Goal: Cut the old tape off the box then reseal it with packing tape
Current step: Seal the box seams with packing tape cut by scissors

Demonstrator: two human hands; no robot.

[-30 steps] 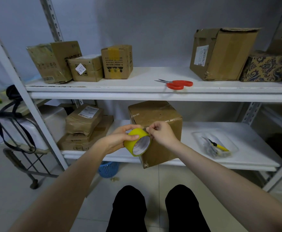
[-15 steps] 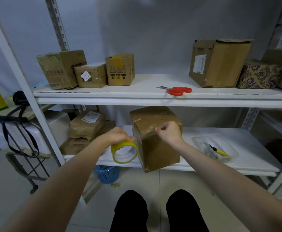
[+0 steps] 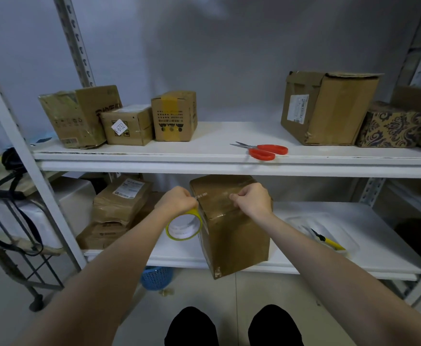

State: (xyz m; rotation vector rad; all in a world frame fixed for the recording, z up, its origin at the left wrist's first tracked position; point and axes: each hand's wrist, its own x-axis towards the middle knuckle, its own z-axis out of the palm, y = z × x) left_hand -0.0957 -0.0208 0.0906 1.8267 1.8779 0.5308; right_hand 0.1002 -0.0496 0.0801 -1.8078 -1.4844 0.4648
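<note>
A brown cardboard box [image 3: 231, 236] stands on the lower shelf [image 3: 354, 255], its near corner jutting past the front edge. My left hand [image 3: 177, 199] grips a yellow-rimmed roll of clear packing tape [image 3: 184, 228] at the box's upper left edge. My right hand [image 3: 253, 199] pinches the free end of the tape above the box's top face, near its front right. A clear strip stretches between the two hands across the top. Red-handled scissors [image 3: 264, 151] lie on the upper shelf [image 3: 216, 156].
A yellow utility knife [image 3: 326, 242] lies in a clear tray [image 3: 304, 221] right of the box. Wrapped parcels [image 3: 119, 208] are stacked on the left of the lower shelf. Several boxes line the upper shelf. A blue basket [image 3: 155, 277] and a folding cart [image 3: 17, 243] stand on the floor.
The roll moved from in front of the box to its upper left edge, and my right hand carried the tape end over the top, drawing a strip out between them.
</note>
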